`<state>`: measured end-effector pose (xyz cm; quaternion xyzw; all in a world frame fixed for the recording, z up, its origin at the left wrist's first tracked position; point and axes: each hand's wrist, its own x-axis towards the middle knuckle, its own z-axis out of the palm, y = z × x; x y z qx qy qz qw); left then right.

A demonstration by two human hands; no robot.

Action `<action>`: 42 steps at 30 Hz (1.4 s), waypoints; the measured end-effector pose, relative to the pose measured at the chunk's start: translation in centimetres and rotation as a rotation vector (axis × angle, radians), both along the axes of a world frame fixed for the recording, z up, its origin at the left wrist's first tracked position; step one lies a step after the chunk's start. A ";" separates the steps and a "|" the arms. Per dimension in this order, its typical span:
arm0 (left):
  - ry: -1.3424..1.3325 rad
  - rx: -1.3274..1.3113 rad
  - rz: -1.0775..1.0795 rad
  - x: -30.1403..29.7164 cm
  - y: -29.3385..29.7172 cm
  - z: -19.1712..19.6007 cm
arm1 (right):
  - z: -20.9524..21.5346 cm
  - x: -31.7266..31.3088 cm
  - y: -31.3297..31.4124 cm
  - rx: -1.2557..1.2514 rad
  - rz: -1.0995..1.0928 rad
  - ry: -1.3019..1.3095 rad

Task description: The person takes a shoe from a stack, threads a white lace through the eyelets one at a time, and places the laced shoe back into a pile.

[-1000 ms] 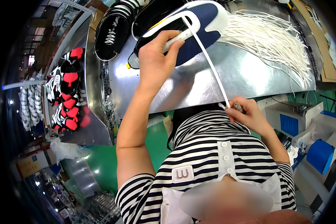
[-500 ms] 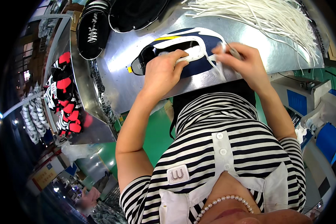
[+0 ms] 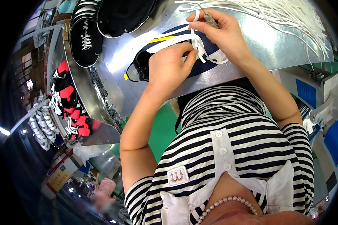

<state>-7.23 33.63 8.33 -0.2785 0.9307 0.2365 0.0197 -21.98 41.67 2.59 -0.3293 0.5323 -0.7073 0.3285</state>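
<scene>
A navy, white and grey shoe upper with a yellow strip lies on the metal table, its black-lined end toward the left. My left hand rests over its opening, thumb and forefinger closed on a white shoelace where strands loop and cross. Beyond it and to the right, my right hand is raised above the upper. It pinches a stretch of the lace between thumb and forefinger, and also holds a thin metal-tipped tool with a wrapped handle. Part of the upper is hidden under my left hand.
A pile of loose white laces covers the far right of the metal table. A black laced shoe upper and a large black rounded piece lie far left. Red, black and white pieces are heaped on the left.
My right hand has moved farther from my body and slightly left, drawing the lace up. White strands now bunch at my left fingertips, which were on the upper's opening edge before.
</scene>
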 end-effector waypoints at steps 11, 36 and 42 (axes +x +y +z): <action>0.008 0.114 0.003 -0.2 -0.3 0.2 | 0.3 0.7 0.1 0.124 -0.103 -0.052; 0.073 0.033 -0.003 -0.2 -1.1 -1.6 | 1.4 1.3 6.4 0.469 0.192 0.506; 0.212 0.282 -0.134 0.7 -1.6 -1.7 | 1.5 2.0 6.0 0.478 0.199 0.521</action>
